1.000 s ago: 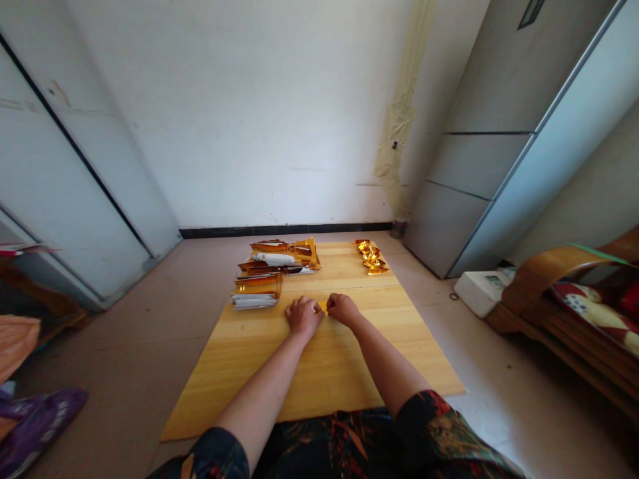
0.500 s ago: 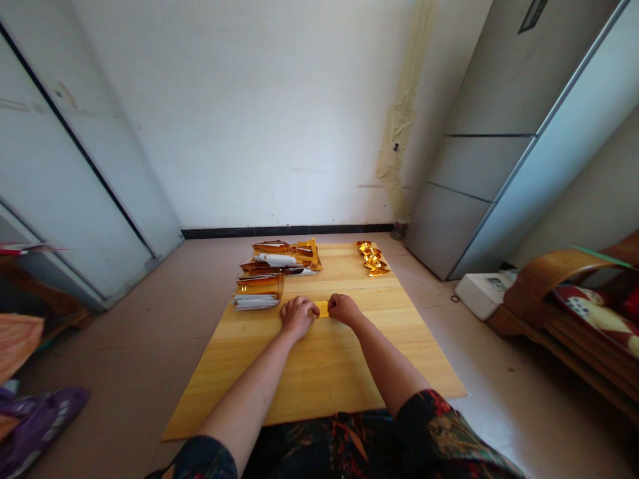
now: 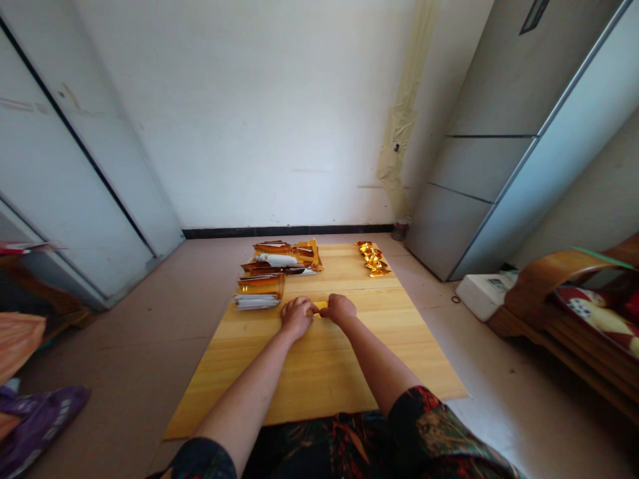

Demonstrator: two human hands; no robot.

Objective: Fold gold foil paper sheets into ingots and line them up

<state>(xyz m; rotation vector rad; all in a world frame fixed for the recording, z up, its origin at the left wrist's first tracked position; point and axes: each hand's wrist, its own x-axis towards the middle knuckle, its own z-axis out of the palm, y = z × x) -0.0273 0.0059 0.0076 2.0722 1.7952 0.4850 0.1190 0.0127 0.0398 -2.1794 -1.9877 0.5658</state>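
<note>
Change vs. half a second ago: hands closer together; the gap between them is nearly closed and less of the yellow paper shows. Forearms and the rest of the scene unchanged.

Fingers (image 3: pixel 309 308) of left hand (image 3: pixel 298 317): curled in tight, tips bearing on the left end of the yellow paper (image 3: pixel 321 306). Right hand (image 3: pixel 341 309): fingers likewise curled under, tips on the paper's right end. Both hands grasp the same small piece; knuckles up, thumbs hidden. Only a thin strip of paper is visible between the two hands. It lies low against the worktop (image 3: pixel 319 372), around mid-width and in the far half.

Beyond the left hand, near it: foil stack (image 3: pixel 259 286), gold on top, white sheet edges beneath. Farther back: second pile of foil sheets (image 3: pixel 285 258), gold and brown, one white roll on it. Back right corner: row of folded gold pieces (image 3: pixel 372 259), well apart from the hands.

Worktop sits low on the floor (image 3: pixel 124 359). Grey refrigerator (image 3: pixel 504 166) to the right, wooden chair (image 3: pixel 559 279) nearer.
</note>
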